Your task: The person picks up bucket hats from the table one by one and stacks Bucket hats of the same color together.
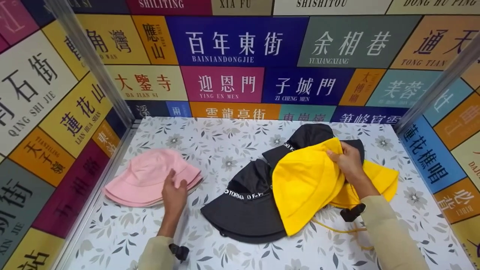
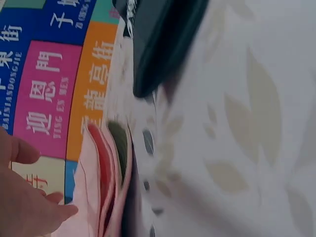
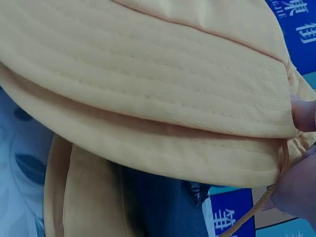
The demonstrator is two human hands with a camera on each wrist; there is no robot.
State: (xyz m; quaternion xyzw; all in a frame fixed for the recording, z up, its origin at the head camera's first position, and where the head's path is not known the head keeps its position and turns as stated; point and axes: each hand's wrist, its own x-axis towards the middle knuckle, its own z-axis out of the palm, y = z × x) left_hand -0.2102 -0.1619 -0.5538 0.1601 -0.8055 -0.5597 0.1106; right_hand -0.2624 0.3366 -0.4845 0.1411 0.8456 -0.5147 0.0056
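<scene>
While my right hand [image 1: 348,160] pinches the yellow cloth bucket hat [image 1: 307,183], I should keep the thin yellow cord [image 3: 266,194] unsnagged, left hand [image 1: 174,195] fingers apart.

booth-like space: street-name panels [image 1: 221,84], metal posts [image 1: 91,56], floral tabletop [image 1: 232,138]

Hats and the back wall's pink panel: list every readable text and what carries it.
"迎恩門": pink panel.
"YING EN MEN": same panel, below.
"TORMA", probably: front black hat; letters after it unclear.
Rear black hat: lettering partly hidden, unreadable.
Pink hat, yellow hats: no text visible.
</scene>
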